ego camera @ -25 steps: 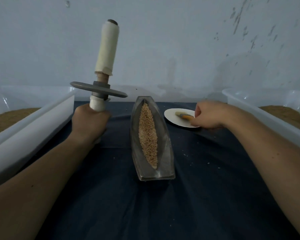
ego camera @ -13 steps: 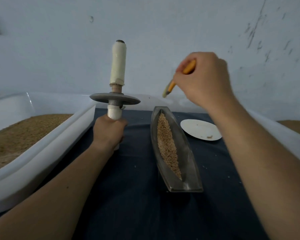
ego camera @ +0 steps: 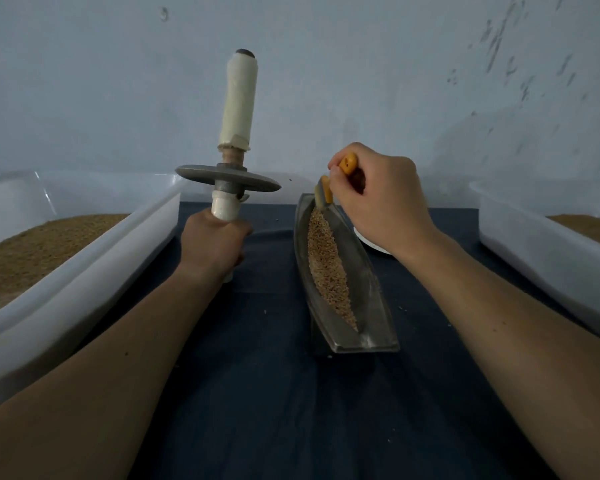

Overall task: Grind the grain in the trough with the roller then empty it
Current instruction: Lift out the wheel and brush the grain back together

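A white plastic tub [ego camera: 94, 271] runs along the left edge of the dark blue cloth [ego camera: 274, 403], and a bed of brown meal [ego camera: 28, 254] lies inside it. Just right of the tub's far corner, the left hand [ego camera: 215, 244] is curled in a full fist round the lower handle of the roller [ego camera: 229, 178], which it holds upright in the air, clear of the cloth. The roller's grey metal disc sits flat just above the fist. Its upper handle is wrapped in pale cloth and rises against the wall with a slight tilt. A short stub of the lower handle shows beneath the fist.

Right of centre, the boat-shaped metal trough [ego camera: 369, 306] rests on the cloth, lying lengthwise from far to near with its blunt end nearest. A narrow strip of tan grain [ego camera: 326, 268] fills its groove almost from tip to tip. At the far tip, a small brush [ego camera: 324, 192] with an orange handle points down, and its pale bristles meet the grain there. The right hand [ego camera: 381, 202] holds this brush from above, with thumb and bent fingers pinching the handle.

A white plate [ego camera: 373, 244] lies just right of the trough, mostly hidden behind the right wrist. A few stray grains dot the cloth. At the far right stands a second white tub [ego camera: 541, 247], also with brown meal inside.
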`<state>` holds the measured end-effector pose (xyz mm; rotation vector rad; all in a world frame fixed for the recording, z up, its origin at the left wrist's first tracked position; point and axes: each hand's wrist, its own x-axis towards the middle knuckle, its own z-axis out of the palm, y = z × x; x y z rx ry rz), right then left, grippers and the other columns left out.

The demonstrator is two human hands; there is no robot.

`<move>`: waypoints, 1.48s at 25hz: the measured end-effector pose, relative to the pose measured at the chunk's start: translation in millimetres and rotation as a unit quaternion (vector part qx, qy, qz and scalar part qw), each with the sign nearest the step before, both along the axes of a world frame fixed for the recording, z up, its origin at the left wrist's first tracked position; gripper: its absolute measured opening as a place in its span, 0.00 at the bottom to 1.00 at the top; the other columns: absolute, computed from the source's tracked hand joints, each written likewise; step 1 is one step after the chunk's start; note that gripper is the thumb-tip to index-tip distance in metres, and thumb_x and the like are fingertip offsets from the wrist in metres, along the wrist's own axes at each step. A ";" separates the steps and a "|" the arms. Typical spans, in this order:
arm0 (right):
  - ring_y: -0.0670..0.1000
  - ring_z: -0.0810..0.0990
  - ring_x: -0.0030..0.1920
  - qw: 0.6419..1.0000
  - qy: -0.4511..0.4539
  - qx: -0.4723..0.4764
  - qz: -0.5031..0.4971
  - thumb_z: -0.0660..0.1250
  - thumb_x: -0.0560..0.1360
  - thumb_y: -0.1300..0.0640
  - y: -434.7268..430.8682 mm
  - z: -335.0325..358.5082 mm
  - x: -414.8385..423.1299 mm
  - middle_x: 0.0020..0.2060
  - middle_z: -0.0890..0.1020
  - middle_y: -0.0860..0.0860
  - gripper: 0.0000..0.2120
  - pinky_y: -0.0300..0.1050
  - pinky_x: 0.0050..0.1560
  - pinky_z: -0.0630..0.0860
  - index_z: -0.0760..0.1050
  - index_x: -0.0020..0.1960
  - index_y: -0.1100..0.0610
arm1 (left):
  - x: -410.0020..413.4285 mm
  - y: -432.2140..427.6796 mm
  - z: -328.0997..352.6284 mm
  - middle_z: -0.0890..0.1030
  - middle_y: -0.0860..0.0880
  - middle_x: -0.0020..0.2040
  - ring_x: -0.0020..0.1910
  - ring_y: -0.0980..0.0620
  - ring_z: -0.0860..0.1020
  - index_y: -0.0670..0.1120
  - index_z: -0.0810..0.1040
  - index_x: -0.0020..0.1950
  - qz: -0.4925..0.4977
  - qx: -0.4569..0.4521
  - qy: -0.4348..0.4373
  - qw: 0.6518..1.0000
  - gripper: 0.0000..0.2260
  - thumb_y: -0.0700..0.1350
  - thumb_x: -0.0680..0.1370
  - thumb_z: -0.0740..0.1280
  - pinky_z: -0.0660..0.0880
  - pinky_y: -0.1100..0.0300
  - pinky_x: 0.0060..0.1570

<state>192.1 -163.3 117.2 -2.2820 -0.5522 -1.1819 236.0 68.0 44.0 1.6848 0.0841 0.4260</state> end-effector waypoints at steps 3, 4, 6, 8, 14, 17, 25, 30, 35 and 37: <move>0.43 0.78 0.34 1.000 0.004 -0.016 0.000 0.65 0.82 0.53 -1.2 -5.1 3.7 0.35 0.80 0.44 0.07 0.37 0.36 0.73 0.81 0.52 0.54 | 0.1 -0.7 0.9 0.77 0.46 0.32 0.27 0.52 0.75 0.44 0.78 0.45 -0.006 0.004 -0.003 1.000 0.08 0.46 0.70 0.73 0.76 0.57 0.28; 0.42 0.77 0.33 1.000 0.008 -0.023 -0.004 0.65 0.82 0.53 -1.8 -7.3 4.9 0.35 0.79 0.43 0.07 0.37 0.36 0.72 0.81 0.53 0.53 | 0.6 -0.5 1.0 0.77 0.46 0.31 0.27 0.52 0.75 0.44 0.78 0.45 -0.007 0.007 -0.002 1.000 0.08 0.46 0.70 0.73 0.76 0.57 0.28; 0.42 0.76 0.32 0.999 0.018 -0.039 -0.011 0.65 0.82 0.53 -3.1 -11.4 6.9 0.33 0.78 0.43 0.07 0.39 0.36 0.72 0.81 0.54 0.54 | 1.6 0.0 0.7 0.78 0.47 0.31 0.27 0.53 0.75 0.45 0.78 0.45 -0.008 0.015 0.001 1.000 0.08 0.46 0.70 0.73 0.76 0.58 0.28; 0.43 0.75 0.32 0.998 0.030 -0.050 -0.016 0.64 0.82 0.52 -3.7 -14.4 7.2 0.33 0.78 0.43 0.08 0.42 0.36 0.75 0.80 0.54 0.54 | 2.0 -0.2 0.3 0.78 0.47 0.31 0.27 0.54 0.76 0.46 0.78 0.46 -0.009 0.021 0.002 1.000 0.08 0.47 0.70 0.73 0.77 0.58 0.28; 0.48 0.76 0.30 0.997 0.052 -0.049 -0.024 0.60 0.83 0.51 1.0 -12.1 1.0 0.29 0.77 0.48 0.14 0.52 0.33 0.78 0.76 0.44 0.56 | -1.0 -1.3 2.3 0.76 0.49 0.28 0.25 0.54 0.74 0.44 0.77 0.44 -0.018 0.011 -0.008 1.000 0.07 0.44 0.71 0.73 0.76 0.57 0.27; 0.50 0.80 0.31 0.999 0.037 -0.012 -0.029 0.58 0.83 0.50 2.0 -3.9 -1.3 0.29 0.77 0.51 0.16 0.54 0.33 0.78 0.74 0.41 0.57 | -1.9 -1.9 2.8 0.76 0.49 0.28 0.25 0.54 0.73 0.44 0.77 0.45 -0.019 0.001 -0.009 1.000 0.07 0.43 0.71 0.73 0.75 0.58 0.27; 0.46 0.77 0.32 0.997 0.021 -0.023 -0.064 0.62 0.83 0.50 4.3 -7.1 -5.0 0.33 0.80 0.46 0.10 0.48 0.36 0.79 0.78 0.48 0.53 | 0.6 0.1 1.7 0.75 0.49 0.29 0.26 0.53 0.73 0.43 0.78 0.46 -0.023 -0.011 -0.003 1.000 0.09 0.44 0.71 0.74 0.74 0.57 0.27; 0.49 0.78 0.30 0.996 0.058 -0.032 -0.063 0.61 0.82 0.51 6.2 -5.9 -5.2 0.29 0.78 0.50 0.15 0.53 0.35 0.80 0.76 0.41 0.57 | 0.9 0.3 1.2 0.77 0.49 0.30 0.26 0.55 0.74 0.43 0.78 0.48 -0.022 -0.004 -0.002 1.000 0.10 0.45 0.71 0.74 0.75 0.58 0.27; 0.49 0.79 0.31 0.998 0.031 -0.020 -0.043 0.61 0.82 0.50 14.5 4.4 -12.3 0.32 0.80 0.51 0.14 0.53 0.37 0.80 0.76 0.43 0.57 | 0.4 0.1 1.8 0.76 0.47 0.32 0.26 0.54 0.74 0.43 0.78 0.48 -0.023 -0.003 -0.004 1.000 0.10 0.44 0.71 0.74 0.75 0.58 0.28; 0.50 0.78 0.32 0.997 0.049 -0.040 -0.038 0.62 0.81 0.51 19.4 4.4 -14.6 0.31 0.79 0.52 0.15 0.53 0.38 0.79 0.76 0.42 0.59 | 0.4 0.0 1.8 0.76 0.48 0.31 0.25 0.55 0.74 0.43 0.78 0.48 -0.023 0.001 -0.003 1.000 0.10 0.45 0.71 0.74 0.75 0.58 0.28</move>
